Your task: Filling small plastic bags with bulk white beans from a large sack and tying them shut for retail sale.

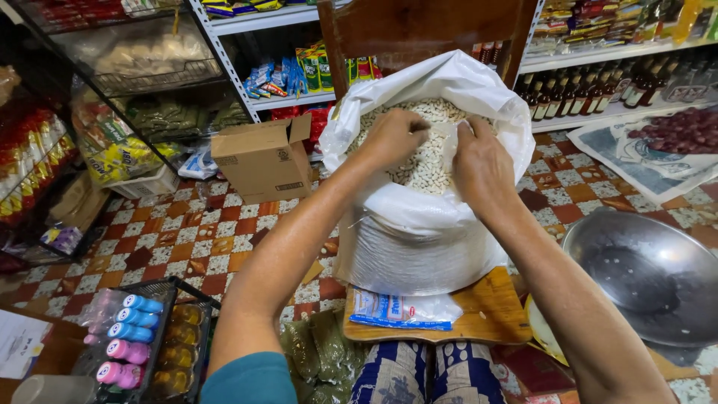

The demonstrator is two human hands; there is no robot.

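A large white woven sack (pixel 419 247) stands open on a wooden chair seat (pixel 490 314) in front of me, filled with white beans (pixel 430 161). Both my hands are inside its rolled-down mouth. My left hand (pixel 393 136) rests on the beans with fingers curled, pinching the edge of a thin clear plastic bag (pixel 449 135). My right hand (pixel 479 161) grips the other side of that same clear bag. A small flat plastic packet (pixel 404 310) lies on the seat below the sack.
A cardboard box (pixel 262 161) sits on the tiled floor to the left. A big metal bowl (pixel 647 273) lies at the right. Store shelves with bottles (pixel 591 93) and packets line the back. A black crate with small bottles (pixel 131 348) stands at lower left.
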